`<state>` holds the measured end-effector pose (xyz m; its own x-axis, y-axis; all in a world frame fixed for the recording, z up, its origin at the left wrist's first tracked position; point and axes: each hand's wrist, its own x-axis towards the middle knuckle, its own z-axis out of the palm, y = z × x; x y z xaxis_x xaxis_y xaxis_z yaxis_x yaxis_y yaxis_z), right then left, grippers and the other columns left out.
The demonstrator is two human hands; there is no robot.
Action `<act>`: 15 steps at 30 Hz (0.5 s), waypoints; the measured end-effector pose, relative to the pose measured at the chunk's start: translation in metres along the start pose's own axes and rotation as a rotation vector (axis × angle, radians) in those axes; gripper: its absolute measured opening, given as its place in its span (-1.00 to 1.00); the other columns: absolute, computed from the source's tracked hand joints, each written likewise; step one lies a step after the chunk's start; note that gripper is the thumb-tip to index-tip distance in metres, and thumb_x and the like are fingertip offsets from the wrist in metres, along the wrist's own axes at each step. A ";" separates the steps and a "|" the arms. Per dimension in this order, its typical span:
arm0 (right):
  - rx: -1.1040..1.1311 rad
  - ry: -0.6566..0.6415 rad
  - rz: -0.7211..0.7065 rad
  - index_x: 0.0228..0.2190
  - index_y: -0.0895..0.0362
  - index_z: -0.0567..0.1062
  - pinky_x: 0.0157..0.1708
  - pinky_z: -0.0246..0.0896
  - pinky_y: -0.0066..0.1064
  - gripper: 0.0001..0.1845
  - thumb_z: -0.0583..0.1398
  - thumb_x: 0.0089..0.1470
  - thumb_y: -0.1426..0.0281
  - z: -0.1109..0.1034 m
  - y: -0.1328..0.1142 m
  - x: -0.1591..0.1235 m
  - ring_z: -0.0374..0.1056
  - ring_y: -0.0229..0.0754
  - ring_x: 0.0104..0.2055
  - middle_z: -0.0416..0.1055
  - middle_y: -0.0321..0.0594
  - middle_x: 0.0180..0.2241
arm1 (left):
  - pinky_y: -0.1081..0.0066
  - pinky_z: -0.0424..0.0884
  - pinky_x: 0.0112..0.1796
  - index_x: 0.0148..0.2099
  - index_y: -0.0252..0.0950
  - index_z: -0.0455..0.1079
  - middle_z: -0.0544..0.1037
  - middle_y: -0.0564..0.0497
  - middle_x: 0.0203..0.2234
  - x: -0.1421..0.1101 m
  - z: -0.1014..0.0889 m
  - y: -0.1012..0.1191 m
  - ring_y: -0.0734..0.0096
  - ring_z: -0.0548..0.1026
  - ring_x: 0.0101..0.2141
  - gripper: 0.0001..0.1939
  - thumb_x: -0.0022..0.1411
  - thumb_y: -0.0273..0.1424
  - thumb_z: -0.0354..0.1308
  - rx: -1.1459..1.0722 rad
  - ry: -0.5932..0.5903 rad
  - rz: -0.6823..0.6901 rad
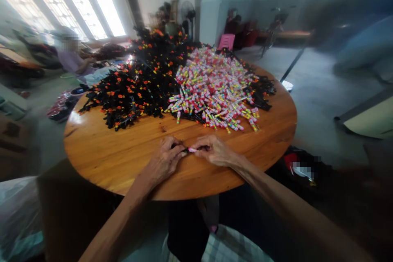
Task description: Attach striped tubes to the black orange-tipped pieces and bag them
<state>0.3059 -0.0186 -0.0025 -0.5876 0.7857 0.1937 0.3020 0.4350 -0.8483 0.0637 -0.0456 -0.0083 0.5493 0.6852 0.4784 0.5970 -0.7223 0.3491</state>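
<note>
Both my hands rest on the near part of a round wooden table (101,151). My left hand (166,159) is closed in a pinch on a small black piece (183,150). My right hand (214,150) is closed on a small pink and white tube (192,150). The two items meet end to end between my fingertips. Behind them lies a large heap of black parts with orange tips (138,82) on the left and a heap of pink, white and yellow tubes (211,86) on the right.
Another person (73,59) sits beyond the table at the far left, near bright windows (76,6). A pink stool (226,41) and a standing fan (188,12) are at the back. A white bag (18,213) lies at lower left.
</note>
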 end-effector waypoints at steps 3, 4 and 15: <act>0.015 -0.051 0.012 -0.27 0.15 0.68 -0.33 0.19 -0.41 -0.79 0.23 0.16 0.38 0.000 -0.002 0.001 0.38 -0.20 -0.35 0.59 -0.22 -0.36 | 0.19 0.47 -0.07 -0.06 -0.27 0.51 0.48 -0.13 -0.15 -0.004 -0.002 0.006 0.25 0.47 -0.11 -0.79 0.46 -0.43 0.04 0.047 0.001 -0.022; 0.023 -0.073 0.012 -0.28 0.15 0.68 -0.32 0.21 -0.40 -0.79 0.23 0.16 0.36 0.000 -0.003 0.002 0.39 -0.19 -0.34 0.59 -0.21 -0.35 | 0.19 0.47 -0.08 -0.07 -0.28 0.51 0.48 -0.13 -0.15 -0.006 -0.004 0.009 0.25 0.47 -0.12 -0.80 0.46 -0.43 0.04 0.071 0.004 -0.030; -0.639 0.203 0.047 -0.11 0.25 0.58 -0.25 0.30 -0.30 -0.59 0.07 0.34 0.21 0.025 -0.032 0.085 0.48 -0.04 -0.27 0.57 0.01 -0.26 | 0.35 0.46 -0.27 -0.03 -0.21 0.55 0.53 -0.08 -0.21 -0.154 -0.089 0.027 0.29 0.53 -0.26 -0.72 0.39 -0.22 0.11 0.504 0.479 -0.613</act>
<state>0.2275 0.0234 0.0290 -0.4289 0.8502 0.3053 0.7457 0.5239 -0.4115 -0.0572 -0.1787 -0.0009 -0.1799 0.7411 0.6468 0.9488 -0.0429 0.3131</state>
